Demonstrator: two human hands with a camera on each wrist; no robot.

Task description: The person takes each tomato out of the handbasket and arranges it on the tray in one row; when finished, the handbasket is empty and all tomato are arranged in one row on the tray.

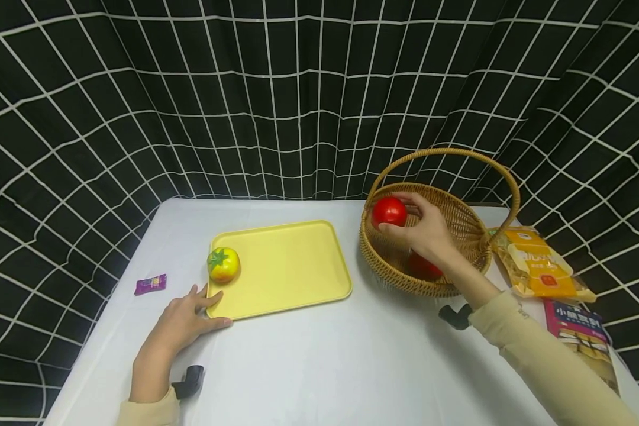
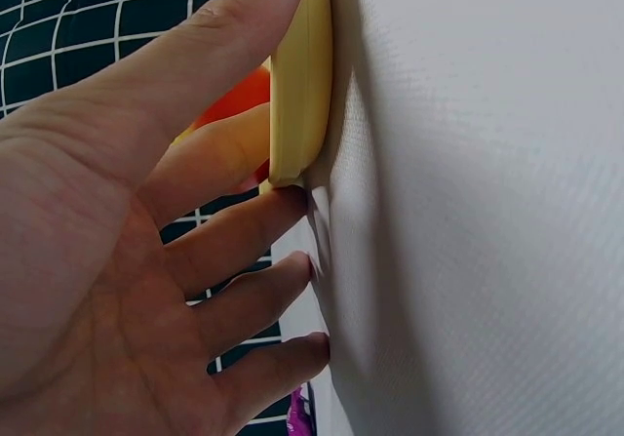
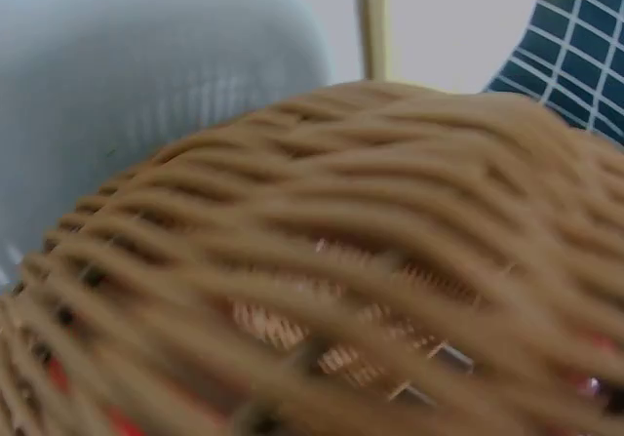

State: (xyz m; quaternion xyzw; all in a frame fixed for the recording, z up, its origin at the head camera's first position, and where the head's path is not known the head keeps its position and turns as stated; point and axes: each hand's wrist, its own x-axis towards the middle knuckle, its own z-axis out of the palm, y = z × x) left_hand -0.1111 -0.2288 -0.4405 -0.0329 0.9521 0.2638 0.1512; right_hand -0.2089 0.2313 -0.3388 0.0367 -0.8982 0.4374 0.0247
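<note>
My right hand (image 1: 428, 228) reaches into a wicker basket (image 1: 391, 269) and grips a shiny, round red fruit (image 1: 387, 211) between thumb and fingers, near the basket's left rim. Another red fruit (image 1: 425, 266) lies lower inside, partly hidden by my forearm. In the right wrist view the basket's weave (image 3: 322, 202) blocks sight of the hand. My left hand (image 1: 183, 319) holds the near left corner of a yellow tray (image 1: 287, 269), its rim (image 2: 300, 85) between thumb and index finger. A yellow-orange tomato with a green leafy top (image 1: 223, 264) sits at the tray's left edge.
A small purple packet (image 1: 151, 284) lies left of the tray on the white table. Right of the basket are an orange-and-clear snack bag (image 1: 543, 263) and a purple package (image 1: 580, 334). The basket's tall handle (image 1: 447, 152) arches above my right hand. Black grid cloth hangs behind.
</note>
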